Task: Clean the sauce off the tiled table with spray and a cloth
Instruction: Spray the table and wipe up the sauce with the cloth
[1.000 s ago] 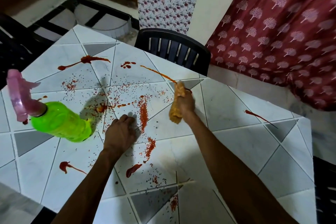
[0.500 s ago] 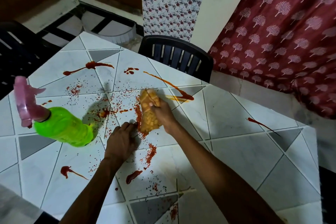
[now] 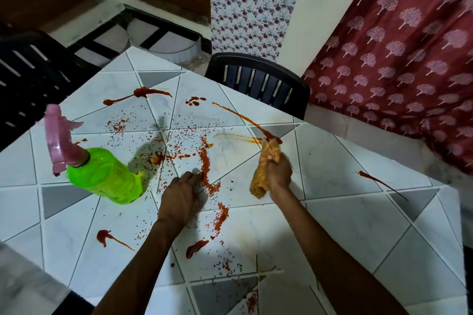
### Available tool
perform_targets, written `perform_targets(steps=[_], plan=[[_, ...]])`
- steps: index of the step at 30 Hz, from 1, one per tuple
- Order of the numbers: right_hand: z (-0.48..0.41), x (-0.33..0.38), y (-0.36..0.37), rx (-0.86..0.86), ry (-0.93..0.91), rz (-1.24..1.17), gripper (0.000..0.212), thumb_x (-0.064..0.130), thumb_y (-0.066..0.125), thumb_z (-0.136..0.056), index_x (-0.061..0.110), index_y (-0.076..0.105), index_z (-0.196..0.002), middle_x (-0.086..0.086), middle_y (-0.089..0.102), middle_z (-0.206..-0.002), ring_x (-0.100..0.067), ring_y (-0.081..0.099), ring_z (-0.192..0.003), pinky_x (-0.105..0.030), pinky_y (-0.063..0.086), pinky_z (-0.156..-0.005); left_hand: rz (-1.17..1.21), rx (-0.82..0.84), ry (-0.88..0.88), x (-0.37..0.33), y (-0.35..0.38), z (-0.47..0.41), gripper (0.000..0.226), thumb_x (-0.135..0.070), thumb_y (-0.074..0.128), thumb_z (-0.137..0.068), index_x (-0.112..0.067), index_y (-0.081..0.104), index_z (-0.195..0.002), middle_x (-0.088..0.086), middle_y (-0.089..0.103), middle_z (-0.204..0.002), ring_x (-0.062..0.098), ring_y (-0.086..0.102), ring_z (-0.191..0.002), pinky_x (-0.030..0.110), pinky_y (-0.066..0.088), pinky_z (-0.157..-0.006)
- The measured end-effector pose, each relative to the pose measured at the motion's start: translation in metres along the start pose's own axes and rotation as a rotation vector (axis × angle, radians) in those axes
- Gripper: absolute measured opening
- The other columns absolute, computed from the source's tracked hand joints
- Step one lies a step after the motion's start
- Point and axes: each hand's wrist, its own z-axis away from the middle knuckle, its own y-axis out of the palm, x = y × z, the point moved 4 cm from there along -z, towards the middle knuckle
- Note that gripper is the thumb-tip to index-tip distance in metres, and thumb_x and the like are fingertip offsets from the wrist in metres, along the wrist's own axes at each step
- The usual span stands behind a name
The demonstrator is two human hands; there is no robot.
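Red sauce streaks and specks lie across the white and grey tiled table. My right hand grips a bunched yellow-orange cloth, pressed on the tiles at the near end of a long sauce streak. A pale smear runs left of the cloth. My left hand rests flat on the table, fingers curled, beside a sauce line. A green spray bottle with a pink trigger head stands at the left, held by neither hand.
A black plastic chair stands at the table's far edge and another at the far left. A dark red patterned curtain hangs on the right. More sauce blobs lie at the far side, right and near left.
My right hand swept the cloth left across the middle of the table, then back right to the streak's end, leaving a pale smear. The left hand and bottle stayed put.
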Motion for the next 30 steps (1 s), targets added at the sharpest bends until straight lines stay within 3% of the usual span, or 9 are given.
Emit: perform_targets(steps=[4, 7, 10, 12, 17, 22, 25, 28, 30], plan=[[-0.024, 0.048, 0.059, 0.072, -0.044, -0.037, 0.027, 0.016, 0.046, -0.106, 0.011, 0.065, -0.124, -0.003, 0.067, -0.114, -0.021, 0.065, -0.111, -0.034, 0.055, -0.093, 0.006, -0.011, -0.011, 0.0, 0.002, 0.0, 0.06, -0.027, 0.067, -0.082, -0.019, 0.051, -0.139, 0.004, 0.062, -0.116, 0.029, 0.06, -0.092, 0.035, 0.051, -0.072], [-0.025, 0.084, 0.1, 0.279, -0.064, 0.023, 0.03, 0.024, 0.047, -0.107, 0.009, 0.062, -0.128, -0.006, 0.063, -0.105, -0.023, 0.063, -0.098, -0.023, 0.05, -0.064, -0.006, -0.016, -0.015, 0.001, 0.004, 0.001, 0.063, -0.028, 0.065, -0.083, -0.021, 0.047, -0.143, 0.002, 0.06, -0.119, 0.027, 0.059, -0.093, 0.034, 0.05, -0.074], [-0.013, 0.096, 0.12, 0.538, -0.065, 0.103, 0.036, 0.027, 0.054, -0.105, 0.012, 0.058, -0.138, -0.013, 0.067, -0.125, -0.03, 0.065, -0.112, -0.033, 0.056, -0.085, 0.008, -0.028, -0.017, 0.001, 0.003, 0.002, 0.065, -0.026, 0.067, -0.081, -0.019, 0.047, -0.143, 0.003, 0.061, -0.119, 0.028, 0.059, -0.093, 0.034, 0.051, -0.075], [-0.007, 0.093, 0.119, 0.593, -0.08, 0.114, 0.036, 0.024, 0.056, -0.104, 0.01, 0.058, -0.137, -0.013, 0.066, -0.129, -0.032, 0.064, -0.117, -0.035, 0.054, -0.091, 0.009, -0.035, -0.012, -0.001, 0.003, 0.004, 0.064, -0.023, 0.068, -0.081, -0.017, 0.049, -0.142, 0.005, 0.061, -0.119, 0.029, 0.059, -0.093, 0.035, 0.051, -0.075], [0.015, 0.066, 0.06, 0.41, -0.184, -0.006, 0.039, 0.026, 0.055, -0.105, 0.015, 0.055, -0.142, 0.0, 0.061, -0.126, -0.021, 0.06, -0.115, -0.036, 0.052, -0.098, 0.012, -0.012, -0.031, -0.006, -0.003, 0.004, 0.059, -0.017, 0.064, -0.085, -0.015, 0.048, -0.141, 0.006, 0.058, -0.124, 0.03, 0.058, -0.101, 0.036, 0.05, -0.077], [0.052, -0.009, -0.033, 0.316, -0.12, -0.023, 0.037, 0.034, 0.061, -0.101, 0.017, 0.062, -0.134, -0.008, 0.067, -0.13, -0.031, 0.064, -0.119, -0.055, 0.054, -0.101, -0.005, 0.026, -0.012, -0.005, -0.012, 0.0, 0.043, -0.02, 0.058, -0.088, -0.014, 0.057, -0.13, 0.007, 0.061, -0.116, 0.031, 0.063, -0.092, 0.036, 0.052, -0.071], [0.076, -0.045, -0.071, 0.243, -0.06, -0.002, 0.036, 0.029, 0.062, -0.1, 0.013, 0.064, -0.133, -0.01, 0.068, -0.126, -0.031, 0.066, -0.115, -0.054, 0.054, -0.101, 0.045, 0.03, 0.01, -0.007, -0.018, 0.004, 0.029, -0.019, 0.062, -0.089, -0.01, 0.064, -0.116, 0.01, 0.063, -0.112, 0.031, 0.064, -0.088, 0.032, 0.05, -0.069], [0.095, -0.07, -0.092, 0.173, -0.036, 0.036, 0.033, 0.03, 0.064, -0.099, 0.013, 0.066, -0.128, -0.009, 0.069, -0.12, -0.031, 0.067, -0.111, -0.05, 0.055, -0.099, 0.115, -0.011, -0.045, -0.004, -0.02, 0.011, 0.019, -0.009, 0.057, -0.092, -0.004, 0.064, -0.109, 0.013, 0.062, -0.108, 0.026, 0.06, -0.089, 0.02, 0.047, -0.071], [0.108, -0.079, -0.101, 0.112, -0.043, 0.08, 0.036, 0.031, 0.064, -0.099, 0.009, 0.066, -0.128, -0.005, 0.067, -0.115, -0.027, 0.065, -0.108, -0.04, 0.052, -0.096, 0.115, -0.034, -0.113, -0.004, -0.021, 0.018, 0.019, -0.006, 0.059, -0.088, -0.008, 0.066, -0.106, 0.01, 0.064, -0.102, 0.026, 0.063, -0.085, 0.027, 0.051, -0.073]])
